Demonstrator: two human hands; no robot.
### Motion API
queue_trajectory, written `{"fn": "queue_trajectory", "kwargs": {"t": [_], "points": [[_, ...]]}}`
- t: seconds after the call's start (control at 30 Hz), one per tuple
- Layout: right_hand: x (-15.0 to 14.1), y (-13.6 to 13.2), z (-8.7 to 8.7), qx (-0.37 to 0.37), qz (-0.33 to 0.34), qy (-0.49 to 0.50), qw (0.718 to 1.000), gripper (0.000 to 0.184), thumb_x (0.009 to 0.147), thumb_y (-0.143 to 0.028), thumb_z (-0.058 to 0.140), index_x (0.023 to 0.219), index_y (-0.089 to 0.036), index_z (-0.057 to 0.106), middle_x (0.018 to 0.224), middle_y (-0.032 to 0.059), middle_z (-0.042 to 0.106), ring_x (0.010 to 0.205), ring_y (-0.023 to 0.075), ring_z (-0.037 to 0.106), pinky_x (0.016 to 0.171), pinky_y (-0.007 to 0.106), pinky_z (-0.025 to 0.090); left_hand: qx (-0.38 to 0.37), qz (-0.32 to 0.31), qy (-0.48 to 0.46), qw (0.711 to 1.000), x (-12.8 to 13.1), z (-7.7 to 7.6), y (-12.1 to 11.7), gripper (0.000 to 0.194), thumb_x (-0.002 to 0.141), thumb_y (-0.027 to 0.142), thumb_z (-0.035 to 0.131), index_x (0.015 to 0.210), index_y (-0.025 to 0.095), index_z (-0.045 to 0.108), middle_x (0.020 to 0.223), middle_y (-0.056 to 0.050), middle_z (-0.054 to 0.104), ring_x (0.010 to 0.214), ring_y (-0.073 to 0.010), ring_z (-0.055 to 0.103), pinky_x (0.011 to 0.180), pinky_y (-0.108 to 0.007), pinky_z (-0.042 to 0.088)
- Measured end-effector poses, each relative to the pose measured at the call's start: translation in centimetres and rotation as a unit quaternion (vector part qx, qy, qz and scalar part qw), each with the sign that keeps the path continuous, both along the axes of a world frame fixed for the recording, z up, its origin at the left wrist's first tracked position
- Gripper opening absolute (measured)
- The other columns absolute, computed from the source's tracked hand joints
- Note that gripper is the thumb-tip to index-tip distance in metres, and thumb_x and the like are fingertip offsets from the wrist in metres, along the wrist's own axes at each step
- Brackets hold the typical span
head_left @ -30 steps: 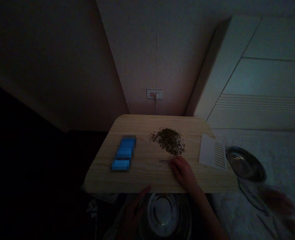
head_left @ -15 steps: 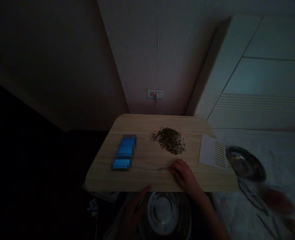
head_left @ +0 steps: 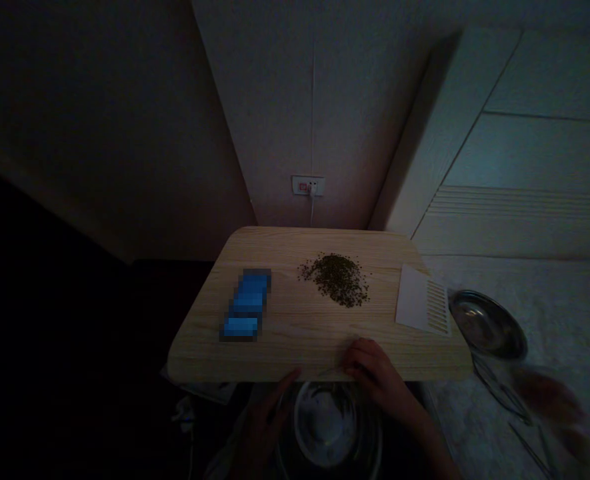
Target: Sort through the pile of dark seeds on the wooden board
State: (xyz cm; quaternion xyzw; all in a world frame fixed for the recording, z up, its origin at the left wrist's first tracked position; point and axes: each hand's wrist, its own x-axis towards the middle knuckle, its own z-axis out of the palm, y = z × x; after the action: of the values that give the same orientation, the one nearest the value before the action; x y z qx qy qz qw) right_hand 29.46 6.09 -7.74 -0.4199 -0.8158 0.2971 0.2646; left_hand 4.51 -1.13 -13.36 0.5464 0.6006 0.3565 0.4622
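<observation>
Head view: olive-brown grains (head_left: 339, 277), dense-hearted, ragged-rimmed, nearer the tabletop's (head_left: 285, 340) far edge!
Right hand (head_left: 372, 367): pinching a thin, faint strip (head_left: 329, 371) at the near edge.
Left hand (head_left: 269, 413): apart, by shiny bowl (head_left: 367, 427); grip, can't tell.

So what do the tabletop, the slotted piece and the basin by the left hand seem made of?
Tabletop: wood or wood-look laminate, matte, by its grain. Slotted piece: probably plastic, matte white, evenly coloured. Basin: likely polished steel, given its bright reflections.
</observation>
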Motion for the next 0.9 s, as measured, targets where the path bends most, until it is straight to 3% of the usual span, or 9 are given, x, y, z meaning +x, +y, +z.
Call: {"fn": "queue_trajectory", "kwargs": {"t": [0.27, 0.6, 0.73, 0.9], "points": [[-1.2, 1.2, -0.9, 0.004, -0.084, 0.032, 0.996, 0.012, 0.088, -0.023, 0.047, 0.089, -0.021, 0.058, 0.087, 0.0041, 0.058, 0.083, 0.0175, 0.054, 0.074, 0.030, 0.045, -0.009, 0.009, 0.018, 1.000, 0.2, 0.3, -0.1, 0.037, 0.084, 0.025, 0.049, 0.120, 0.031, 0.056, 0.128, 0.002, 0.058, 0.122, -0.0224, 0.048, 0.105, -0.040, 0.033], [-4.0, 4.8, -0.9, 0.105, -0.184, -0.071, 0.975, 0.013, 0.090, -0.022, 0.043, 0.089, -0.022, 0.057, 0.085, 0.0055, 0.056, 0.082, 0.0195, 0.053, 0.073, 0.030, 0.044, 0.002, -0.005, 0.001, 1.000, -0.5, -0.9, -0.1, 0.038, 0.084, 0.028, 0.050, 0.122, 0.031, 0.055, 0.130, 0.001, 0.055, 0.123, -0.0231, 0.046, 0.105, -0.041, 0.031], [-4.2, 5.9, -1.1, 0.128, -0.232, -0.068, 0.962, 0.013, 0.090, -0.023, 0.043, 0.087, -0.022, 0.056, 0.083, 0.0053, 0.056, 0.080, 0.0195, 0.052, 0.069, 0.029, 0.043, -0.016, -0.004, -0.001, 1.000, -0.7, -1.5, -0.2, 0.037, 0.085, 0.031, 0.048, 0.122, 0.031, 0.054, 0.130, 0.001, 0.055, 0.124, -0.0235, 0.045, 0.105, -0.043, 0.030], [-4.5, 5.9, -1.5, 0.157, -0.265, -0.053, 0.950, 0.014, 0.090, -0.022, 0.042, 0.087, -0.022, 0.056, 0.083, 0.0055, 0.056, 0.081, 0.0198, 0.051, 0.070, 0.030, 0.042, -0.020, -0.020, -0.008, 1.000, -0.8, -1.1, -0.2, 0.039, 0.085, 0.032, 0.048, 0.124, 0.031, 0.052, 0.134, 0.001, 0.052, 0.127, -0.0234, 0.040, 0.108, -0.044, 0.024]]}}
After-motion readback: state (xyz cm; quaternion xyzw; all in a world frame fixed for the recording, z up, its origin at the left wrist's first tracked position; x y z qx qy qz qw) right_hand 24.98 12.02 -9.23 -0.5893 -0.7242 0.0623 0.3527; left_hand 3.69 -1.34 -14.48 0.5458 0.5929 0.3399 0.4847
